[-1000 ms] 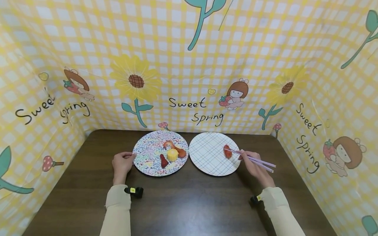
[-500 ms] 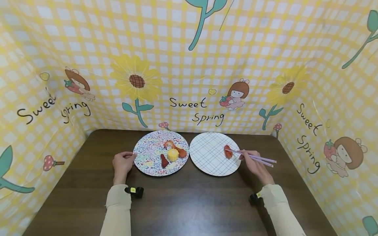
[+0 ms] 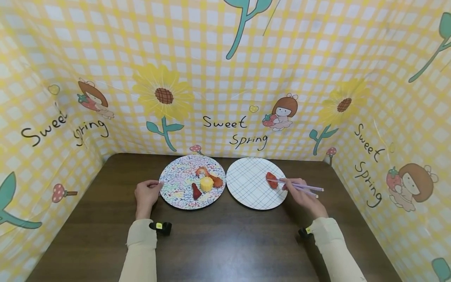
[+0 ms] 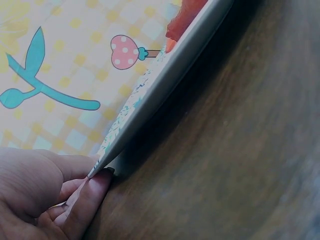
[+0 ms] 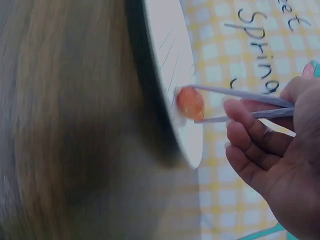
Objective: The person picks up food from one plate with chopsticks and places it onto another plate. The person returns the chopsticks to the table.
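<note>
My left hand (image 3: 146, 197) pinches the left rim of a round plate with a multicoloured squiggle pattern (image 3: 176, 172); the left wrist view shows thumb and finger on its edge. On that plate sit a yellow corn piece (image 3: 206, 183), a dark red food piece (image 3: 196, 191), a curled orange shrimp-like piece (image 3: 202, 171) and a brown-orange drumstick-like piece (image 3: 217, 181). My right hand (image 3: 303, 196) holds lilac chopsticks (image 3: 310, 188). Their tips straddle a reddish-orange food piece (image 5: 191, 102) at the right side of a white plate with blue grid lines (image 3: 248, 184).
Both plates stand side by side, rims nearly touching, near the back of a dark wooden table (image 3: 218, 243). Yellow-checked cloth walls (image 3: 225, 90) with printed flowers enclose the back and both sides. Black wrist cameras (image 3: 163, 228) sit on both wrists.
My right hand and the chopsticks have shifted slightly left, and the chopsticks' rear ends have come closer in. The reddish-orange piece has barely moved. My left hand keeps its place on the rim.
</note>
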Demonstrator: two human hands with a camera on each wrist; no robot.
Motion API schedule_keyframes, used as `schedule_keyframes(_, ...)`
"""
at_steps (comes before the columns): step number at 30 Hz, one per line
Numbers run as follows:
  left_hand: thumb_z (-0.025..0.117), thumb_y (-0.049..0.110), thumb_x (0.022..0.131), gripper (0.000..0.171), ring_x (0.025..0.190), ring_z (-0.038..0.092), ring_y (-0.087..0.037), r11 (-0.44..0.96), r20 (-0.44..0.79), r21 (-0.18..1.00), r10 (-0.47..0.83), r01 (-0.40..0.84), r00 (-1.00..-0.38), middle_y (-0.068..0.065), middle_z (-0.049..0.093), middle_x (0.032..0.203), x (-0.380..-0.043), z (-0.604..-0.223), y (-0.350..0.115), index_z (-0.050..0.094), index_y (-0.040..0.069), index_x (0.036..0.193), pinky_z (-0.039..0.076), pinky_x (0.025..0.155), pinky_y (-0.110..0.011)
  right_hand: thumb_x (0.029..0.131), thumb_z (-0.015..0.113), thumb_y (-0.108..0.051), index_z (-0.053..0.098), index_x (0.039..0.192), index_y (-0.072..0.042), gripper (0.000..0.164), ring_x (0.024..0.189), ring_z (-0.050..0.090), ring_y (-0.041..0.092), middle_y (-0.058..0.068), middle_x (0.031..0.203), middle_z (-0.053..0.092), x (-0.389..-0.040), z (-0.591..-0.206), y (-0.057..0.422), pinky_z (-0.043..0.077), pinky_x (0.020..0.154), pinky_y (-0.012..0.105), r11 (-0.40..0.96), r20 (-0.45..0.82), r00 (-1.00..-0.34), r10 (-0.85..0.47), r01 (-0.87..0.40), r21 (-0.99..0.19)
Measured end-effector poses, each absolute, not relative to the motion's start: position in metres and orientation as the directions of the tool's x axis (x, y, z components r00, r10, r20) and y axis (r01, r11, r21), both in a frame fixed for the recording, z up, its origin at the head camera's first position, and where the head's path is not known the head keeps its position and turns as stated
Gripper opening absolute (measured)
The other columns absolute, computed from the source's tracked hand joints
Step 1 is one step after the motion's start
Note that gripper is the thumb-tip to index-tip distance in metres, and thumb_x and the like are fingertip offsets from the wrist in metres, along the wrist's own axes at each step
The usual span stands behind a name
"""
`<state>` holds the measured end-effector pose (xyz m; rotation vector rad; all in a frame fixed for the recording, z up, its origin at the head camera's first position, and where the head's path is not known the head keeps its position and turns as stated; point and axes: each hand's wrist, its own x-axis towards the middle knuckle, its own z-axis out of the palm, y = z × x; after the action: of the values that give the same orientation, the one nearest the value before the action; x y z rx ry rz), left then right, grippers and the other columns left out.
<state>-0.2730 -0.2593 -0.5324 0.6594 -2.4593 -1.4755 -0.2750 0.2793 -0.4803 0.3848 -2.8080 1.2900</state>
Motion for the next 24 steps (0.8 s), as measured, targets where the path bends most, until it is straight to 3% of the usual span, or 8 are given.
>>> schedule_keyframes(5, 0.070, 0.026, 0.097, 0.034, 0.060, 0.064, -0.006, 0.393, -0.062, 0.879, -0.466, -0.269, -0.883, -0.019, 0.074, 0.100, -0.273, -0.533, -0.260, 0.072, -0.002, 0.116, 0.049, 0.057, -0.023, 0.103, 0.056, -0.008, 0.073, 0.086, 0.000, 0.025, 0.074, 0.056, 0.015, 0.014, 0.081, 0.070, -0.265, -0.468, 0.263, 0.047, 0.068, 0.029, 0.678, 0.298, -0.894, -0.335, -0.449, -0.583)
schedule_keyframes(9, 0.070, 0.026, 0.097, 0.035, 0.061, 0.064, -0.005, 0.397, -0.060, 0.878, -0.464, -0.268, -0.884, -0.020, 0.074, 0.102, -0.273, -0.533, -0.260, 0.072, -0.002, 0.116, 0.049, 0.057, -0.023, 0.102, 0.057, -0.010, 0.072, 0.082, -0.010, 0.025, 0.077, 0.059, 0.016, 0.007, 0.080, 0.069, -0.258, -0.457, 0.252, 0.049, 0.074, 0.036, 0.724, 0.314, -0.878, -0.362, -0.477, -0.499)
schedule_keyframes(17, 0.070, 0.026, 0.097, 0.034, 0.061, 0.064, -0.005, 0.402, -0.052, 0.877, -0.466, -0.264, -0.883, -0.021, 0.074, 0.103, -0.274, -0.532, -0.258, 0.072, -0.002, 0.116, 0.049, 0.058, -0.023, 0.102, 0.056, -0.007, 0.070, 0.077, -0.003, 0.029, 0.068, 0.054, 0.015, 0.007, 0.071, 0.067, -0.264, -0.461, 0.254, 0.045, 0.063, 0.027, 0.723, 0.333, -0.878, -0.344, -0.474, -0.503)
schedule_keyframes(24, 0.071, 0.025, 0.096, 0.034, 0.062, 0.065, -0.006, 0.407, -0.045, 0.876, -0.466, -0.260, -0.884, -0.021, 0.074, 0.102, -0.273, -0.531, -0.258, 0.072, -0.003, 0.115, 0.049, 0.058, -0.022, 0.100, 0.057, -0.004, 0.070, 0.075, 0.000, 0.028, 0.067, 0.055, 0.014, 0.011, 0.072, 0.068, -0.266, -0.466, 0.253, 0.045, 0.061, 0.026, 0.691, 0.353, -0.867, -0.351, -0.495, -0.527)
